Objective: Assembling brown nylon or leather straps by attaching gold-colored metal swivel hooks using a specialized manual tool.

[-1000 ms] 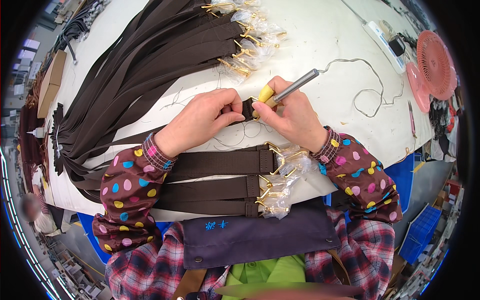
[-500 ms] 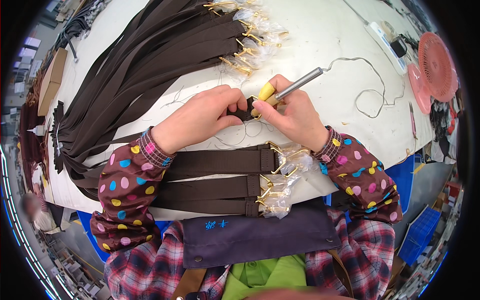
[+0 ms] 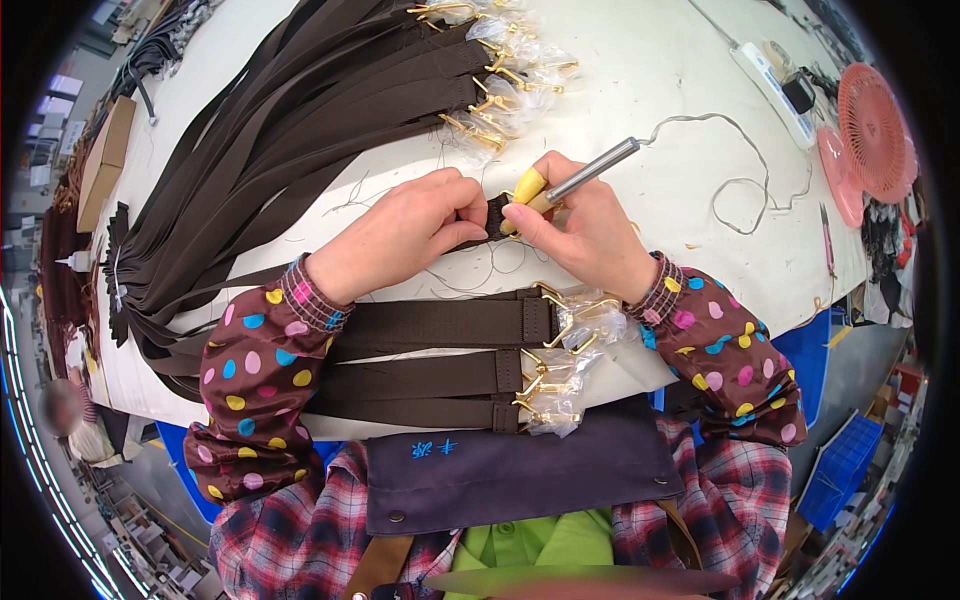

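My left hand (image 3: 410,228) is closed, its fingertips pinching a dark brown webbing strap (image 3: 496,216) near its end. Gold-coloured hardware on that end is partly covered by my right hand. Between the thumb and fingers of my right hand (image 3: 585,220) is a corded pen-shaped tool (image 3: 597,165) with a silver rear barrel. Its tip points down at the strap end and is hidden by my thumb. Yellow covers (image 3: 530,184) sit on a finger or two of this hand. Just below lie several brown straps (image 3: 430,325) with gold hooks (image 3: 545,360) in clear plastic.
A large bundle of brown straps (image 3: 270,130) spreads over the left of the white table (image 3: 640,70). The tool's thin cord (image 3: 715,120) loops to the right. Beyond it are a white power strip (image 3: 775,95), a pink fan (image 3: 870,130) and slim tweezers (image 3: 828,240).
My left fingers have shifted slightly left and bare more of the strap end. My right hand and the tool have moved very slightly left.
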`<state>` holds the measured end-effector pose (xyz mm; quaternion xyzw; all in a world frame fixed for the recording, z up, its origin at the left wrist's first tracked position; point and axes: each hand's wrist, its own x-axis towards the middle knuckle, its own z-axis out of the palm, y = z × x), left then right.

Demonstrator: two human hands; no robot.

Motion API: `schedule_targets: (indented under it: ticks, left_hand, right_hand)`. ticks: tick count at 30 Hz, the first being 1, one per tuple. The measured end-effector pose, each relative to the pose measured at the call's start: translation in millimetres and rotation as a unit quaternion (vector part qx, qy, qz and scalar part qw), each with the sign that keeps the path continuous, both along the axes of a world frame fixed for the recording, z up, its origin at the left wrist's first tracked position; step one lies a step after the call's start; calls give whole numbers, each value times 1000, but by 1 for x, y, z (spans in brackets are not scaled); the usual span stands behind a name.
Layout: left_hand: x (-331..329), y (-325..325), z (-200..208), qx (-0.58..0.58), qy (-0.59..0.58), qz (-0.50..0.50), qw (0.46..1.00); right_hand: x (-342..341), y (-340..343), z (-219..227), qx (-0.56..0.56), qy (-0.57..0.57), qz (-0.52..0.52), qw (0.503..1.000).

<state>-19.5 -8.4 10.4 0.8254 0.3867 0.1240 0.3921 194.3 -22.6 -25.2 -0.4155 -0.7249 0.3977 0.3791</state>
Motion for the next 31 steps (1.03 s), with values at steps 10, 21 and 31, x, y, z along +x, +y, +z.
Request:
schedule_targets:
  ticks: [10,21,31]
  left_hand:
    - [-1,1,1,5,0,2,1000]
    - [-1,2,-5,-53,-58,96,992]
    - [2,1,-13,-79,-85,167,979]
  right_hand:
    - [-1,0,2,13,-12,1,1000]
    - [-2,2,3,-21,48,-12,999]
    - [-5,11,11,23,-14,-41,999]
